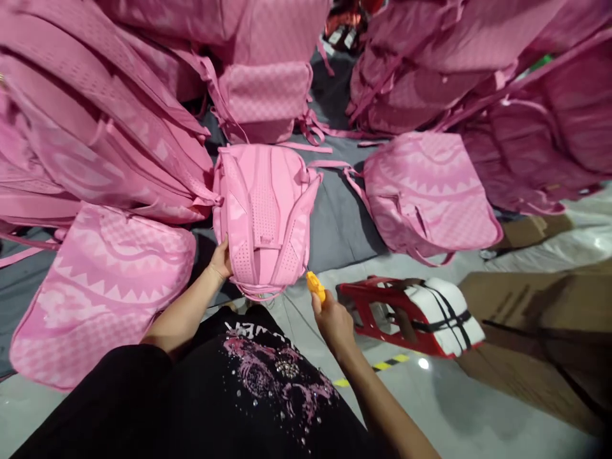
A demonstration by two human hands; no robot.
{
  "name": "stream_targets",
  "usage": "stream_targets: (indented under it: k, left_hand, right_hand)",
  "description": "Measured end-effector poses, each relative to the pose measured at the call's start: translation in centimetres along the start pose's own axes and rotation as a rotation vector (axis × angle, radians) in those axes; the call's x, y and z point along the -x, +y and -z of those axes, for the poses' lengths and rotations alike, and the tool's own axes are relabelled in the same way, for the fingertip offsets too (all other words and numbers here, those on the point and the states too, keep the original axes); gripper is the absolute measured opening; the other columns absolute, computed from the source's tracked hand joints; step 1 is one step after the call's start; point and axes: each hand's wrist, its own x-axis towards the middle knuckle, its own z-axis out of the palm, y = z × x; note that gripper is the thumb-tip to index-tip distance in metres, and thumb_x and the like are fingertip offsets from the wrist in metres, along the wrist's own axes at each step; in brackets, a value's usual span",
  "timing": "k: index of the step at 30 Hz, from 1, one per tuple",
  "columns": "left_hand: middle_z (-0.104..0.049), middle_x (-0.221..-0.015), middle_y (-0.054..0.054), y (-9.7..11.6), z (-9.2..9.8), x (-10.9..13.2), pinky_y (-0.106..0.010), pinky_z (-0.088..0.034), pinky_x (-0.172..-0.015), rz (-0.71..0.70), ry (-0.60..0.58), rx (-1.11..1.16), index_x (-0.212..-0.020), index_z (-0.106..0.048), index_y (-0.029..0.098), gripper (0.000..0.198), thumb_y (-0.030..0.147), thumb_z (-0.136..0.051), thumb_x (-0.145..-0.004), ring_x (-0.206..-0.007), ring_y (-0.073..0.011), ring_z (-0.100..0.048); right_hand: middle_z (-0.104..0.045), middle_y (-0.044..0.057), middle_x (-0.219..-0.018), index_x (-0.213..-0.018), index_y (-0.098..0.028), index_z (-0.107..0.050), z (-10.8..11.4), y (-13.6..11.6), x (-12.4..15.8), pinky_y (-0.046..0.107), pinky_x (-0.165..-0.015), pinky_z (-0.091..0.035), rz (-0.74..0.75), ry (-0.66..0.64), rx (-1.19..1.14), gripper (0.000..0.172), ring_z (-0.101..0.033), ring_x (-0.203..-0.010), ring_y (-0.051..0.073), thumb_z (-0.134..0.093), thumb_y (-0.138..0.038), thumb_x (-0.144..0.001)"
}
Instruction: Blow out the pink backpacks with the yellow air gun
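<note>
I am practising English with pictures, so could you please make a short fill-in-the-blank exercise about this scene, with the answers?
1. The right grip holds a small tool that is ____ in colour.
2. The left grip holds one side of a pink backpack, whose shoulder ____ face the camera.
3. On the floor, the striped tape is yellow and ____.
4. The frame next to the white pad is ____ in colour.

Missing words: yellow; straps; black; red.

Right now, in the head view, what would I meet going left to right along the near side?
Sawtooth-patterned pink bag, left hand, pink backpack, right hand holding a yellow tool, red-and-white object, cardboard box.
</note>
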Motion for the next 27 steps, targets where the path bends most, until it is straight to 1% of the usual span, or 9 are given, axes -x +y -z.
stream_targets:
  k: [4, 6, 8, 11, 13, 15, 18, 23, 27]
  left_hand:
    - [-0.076, -0.097, -0.013, -0.5, -1.5, -1.5, -0.043, -0.049, -0.106, -0.012, 0.040, 0.078, -0.115, -0.066, 0.009, 0.049, 0.050, -0.049, -0.094, -0.101, -0.0259, -0.071]
    - [-0.077, -0.095, -0.012, -0.9, -2.0, -1.9, -0.044, -0.048, -0.107, -0.033, 0.038, 0.099, -0.111, -0.068, 0.010, 0.045, 0.049, -0.051, -0.094, -0.101, -0.0261, -0.071]
    - [-0.077, -0.096, -0.010, -1.2, -2.5, -2.0, -0.043, -0.047, -0.109, -0.081, 0.023, 0.114, -0.109, -0.069, 0.012, 0.043, 0.048, -0.052, -0.094, -0.104, -0.0261, -0.070]
    - [-0.077, -0.096, -0.010, -1.4, -2.9, -2.1, -0.044, -0.046, -0.110, -0.107, 0.011, 0.105, -0.110, -0.069, 0.013, 0.042, 0.049, -0.053, -0.094, -0.110, -0.0264, -0.069]
    - [-0.077, -0.095, -0.010, -1.4, -2.9, -2.2, -0.045, -0.046, -0.110, -0.091, 0.011, 0.097, -0.110, -0.069, 0.013, 0.043, 0.049, -0.053, -0.094, -0.111, -0.0268, -0.069]
    - [-0.077, -0.094, -0.010, -1.4, -2.8, -2.1, -0.045, -0.046, -0.110, -0.074, 0.008, 0.104, -0.108, -0.069, 0.012, 0.044, 0.050, -0.052, -0.094, -0.110, -0.0269, -0.069]
    - [-0.077, -0.092, -0.011, -1.1, -2.7, -1.5, -0.047, -0.046, -0.109, -0.046, -0.003, 0.116, -0.103, -0.069, 0.012, 0.045, 0.052, -0.049, -0.094, -0.110, -0.0278, -0.069]
    - [-0.075, -0.084, -0.014, -0.5, -3.4, 0.5, -0.049, -0.048, -0.106, 0.075, -0.037, 0.082, -0.099, -0.067, 0.009, 0.049, 0.052, -0.044, -0.095, -0.107, -0.0297, -0.070]
    - [-0.073, -0.088, -0.016, -0.1, -3.8, 1.4, -0.047, -0.052, -0.099, 0.024, -0.031, 0.024, -0.101, -0.064, 0.009, 0.053, 0.055, -0.038, -0.096, -0.105, -0.0297, -0.070]
  right_hand:
    - [-0.072, 0.015, -0.091, -0.119, -0.011, -0.056, 0.9, 0.1, -1.2, 0.030, -0.062, -0.027, -0.034, -0.007, -0.051, 0.037, -0.068, -0.081, 0.023, -0.036, -0.039, -0.105]
    - [-0.071, 0.016, -0.091, -0.119, -0.010, -0.057, 1.0, 0.8, -1.0, 0.030, -0.061, -0.026, -0.032, 0.003, -0.100, 0.039, -0.066, -0.078, 0.021, -0.034, -0.038, -0.105]
    - [-0.071, 0.015, -0.089, -0.117, -0.010, -0.058, 0.5, 2.0, 0.3, 0.029, -0.061, -0.025, -0.050, 0.000, -0.144, 0.038, -0.064, -0.075, 0.020, -0.033, -0.038, -0.105]
    - [-0.071, 0.012, -0.084, -0.113, -0.013, -0.059, -1.5, 3.6, 3.9, 0.027, -0.059, -0.026, -0.094, -0.045, -0.157, 0.036, -0.064, -0.072, 0.019, -0.034, -0.038, -0.105]
    - [-0.072, 0.010, -0.080, -0.110, -0.015, -0.061, -3.0, 3.6, 6.2, 0.026, -0.059, -0.028, -0.088, -0.103, -0.129, 0.033, -0.066, -0.071, 0.020, -0.037, -0.037, -0.104]
    - [-0.073, 0.009, -0.082, -0.109, -0.017, -0.061, -4.1, 2.7, 7.4, 0.026, -0.059, -0.029, -0.001, -0.161, -0.096, 0.030, -0.069, -0.074, 0.021, -0.040, -0.037, -0.103]
    - [-0.075, 0.007, -0.086, -0.109, -0.020, -0.061, -4.4, 0.8, 7.2, 0.026, -0.059, -0.032, 0.135, -0.171, -0.054, 0.029, -0.071, -0.078, 0.022, -0.040, -0.039, -0.104]
    - [-0.076, 0.008, -0.085, -0.110, -0.021, -0.061, -4.1, 0.0, 5.9, 0.028, -0.060, -0.038, 0.155, -0.184, 0.025, 0.030, -0.074, -0.081, 0.025, -0.038, -0.040, -0.104]
    - [-0.076, 0.010, -0.088, -0.110, -0.019, -0.061, -4.4, -0.2, 4.6, 0.029, -0.067, -0.045, 0.190, -0.174, 0.037, 0.032, -0.074, -0.086, 0.026, -0.036, -0.038, -0.104]
